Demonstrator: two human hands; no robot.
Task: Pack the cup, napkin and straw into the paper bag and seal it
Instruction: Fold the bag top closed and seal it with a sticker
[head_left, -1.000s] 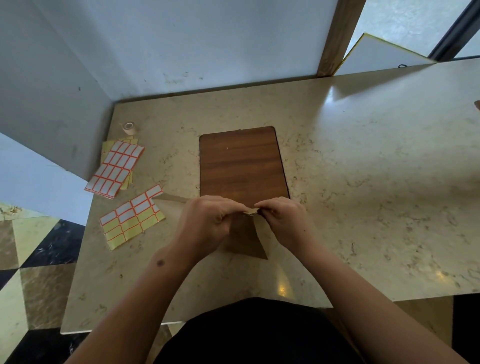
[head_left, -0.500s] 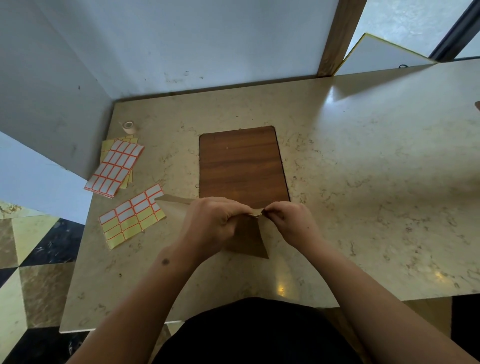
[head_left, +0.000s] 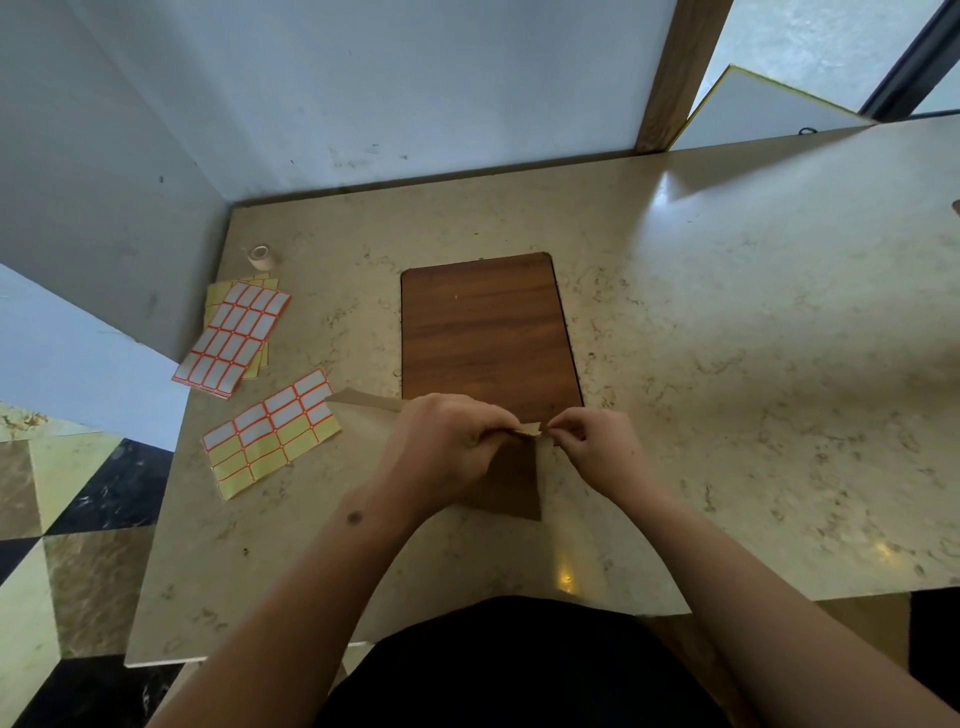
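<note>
- the marbled worktop (head_left: 727, 364) carries a wooden board (head_left: 483, 332) set into its middle.
- the paper bag (head_left: 511, 488) lies flat at the board's near end, mostly hidden under the hands.
- two sticker sheets (head_left: 270, 431) and (head_left: 234, 332) lie left of the bag.
- left hand (head_left: 447, 447) and right hand (head_left: 597, 441) each have a pinching grip on the bag's top edge.
- a small tape roll (head_left: 258, 254) sits near the wall.

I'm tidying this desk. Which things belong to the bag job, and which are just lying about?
In the job: paper bag, pinched at its top edge by left hand and right hand.

Lying about: label sheets, tape roll, wooden board.
</note>
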